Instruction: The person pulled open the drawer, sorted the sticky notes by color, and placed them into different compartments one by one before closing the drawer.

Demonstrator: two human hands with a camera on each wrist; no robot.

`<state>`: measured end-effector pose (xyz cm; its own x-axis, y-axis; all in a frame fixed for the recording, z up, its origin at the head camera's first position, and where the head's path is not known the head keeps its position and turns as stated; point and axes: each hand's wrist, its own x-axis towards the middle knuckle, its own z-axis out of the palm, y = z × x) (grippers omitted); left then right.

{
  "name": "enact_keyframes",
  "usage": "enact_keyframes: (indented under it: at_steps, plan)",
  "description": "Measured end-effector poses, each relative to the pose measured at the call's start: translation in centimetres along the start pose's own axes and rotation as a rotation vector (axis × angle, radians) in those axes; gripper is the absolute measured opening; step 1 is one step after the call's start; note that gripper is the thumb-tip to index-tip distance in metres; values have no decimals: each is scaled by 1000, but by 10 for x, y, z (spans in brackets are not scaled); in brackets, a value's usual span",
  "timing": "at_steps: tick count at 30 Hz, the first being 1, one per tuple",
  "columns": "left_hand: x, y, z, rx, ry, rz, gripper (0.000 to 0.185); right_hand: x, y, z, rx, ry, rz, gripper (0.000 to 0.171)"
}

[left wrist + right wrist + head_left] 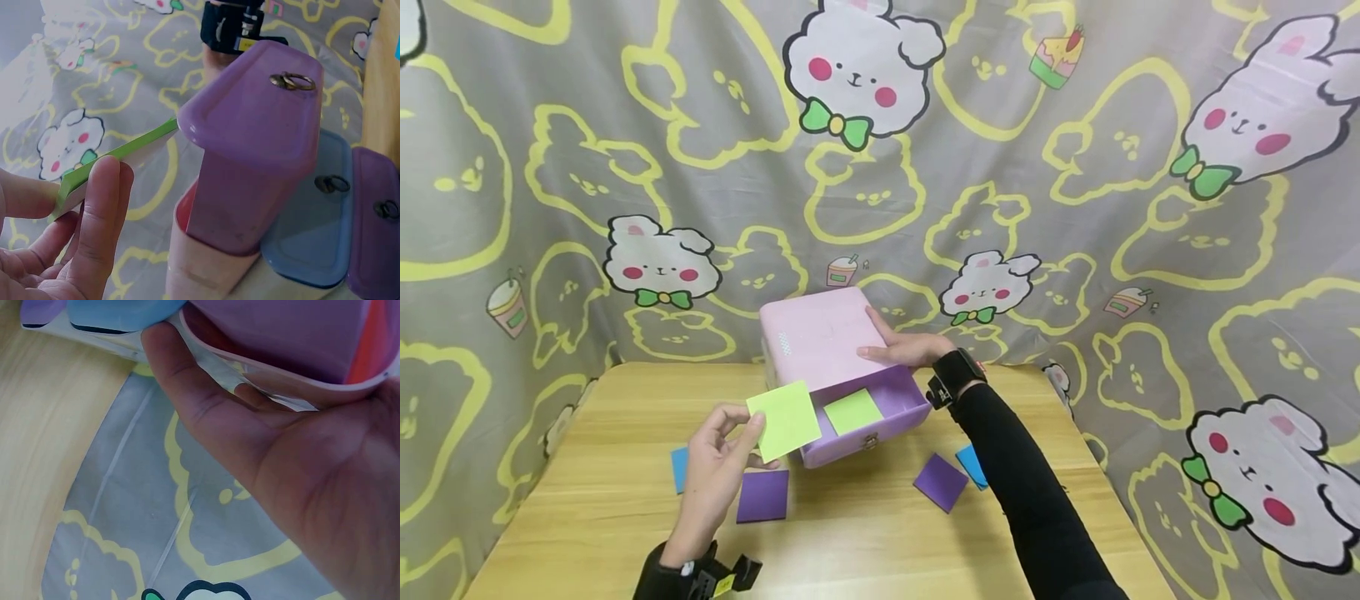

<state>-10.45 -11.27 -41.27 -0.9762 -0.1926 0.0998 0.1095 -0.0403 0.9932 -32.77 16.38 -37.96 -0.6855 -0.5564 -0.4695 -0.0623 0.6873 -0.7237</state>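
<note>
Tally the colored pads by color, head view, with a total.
Green pads: 2, one in the left hand at, one in the open drawer
Purple pads: 2
Blue pads: 2
Total: 6

The pink box point(820, 337) hides part of the drawer point(880, 408), and the green pad point(784, 420) covers its left corner.

1. We see the open purple drawer point(880, 408) free from above; only a green note point(853, 411) lies inside.
2. Our left hand point(718, 471) with its green pad point(784, 420) crowds the drawer's front left corner.
3. Our right hand point(904, 346) blocks the pink box point(816, 337) on its right side.
4. The table point(865, 542) nearest us lies bare past the purple squares point(763, 496).
</note>
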Motion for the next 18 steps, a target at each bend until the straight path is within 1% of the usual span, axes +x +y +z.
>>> enact_keyframes:
  at_steps: [8,15,18]
  plan:
    - [7,3,11,45,-28,40,25,0,2,-1,3,-1,-20,98]
    - [14,5,20,63,-33,11,26,0,2,-1,-18,-3,-28,97]
    - [17,5,24,61,-39,15,26,0,2,0,-14,-1,-28,97]
